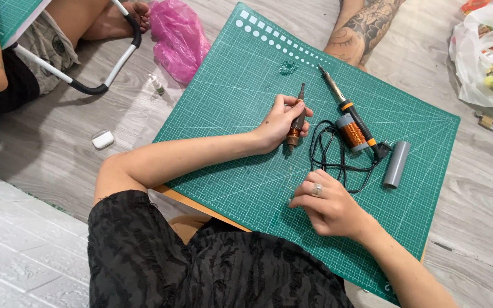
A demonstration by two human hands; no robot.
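My left hand [279,121] grips a dark rod wound with copper wire [297,122] and holds it upright on the green cutting mat [241,85]. My right hand [326,205] hovers low over the mat with fingers curled and pinched, a ring on one finger; whether a thin wire runs between its fingers I cannot tell. To the right of the rod lie a soldering iron [346,105] with a black cord [332,159], a spool of copper wire [351,132] and a grey plastic tube [396,164].
A pink plastic bag [179,37] and a small bottle [156,84] lie left of the mat. A white earbud case [102,139] sits on the floor. Another person's tattooed leg [360,28] is at the far edge. A bag of colourful items [489,54] and a padlock [487,121] are on the right.
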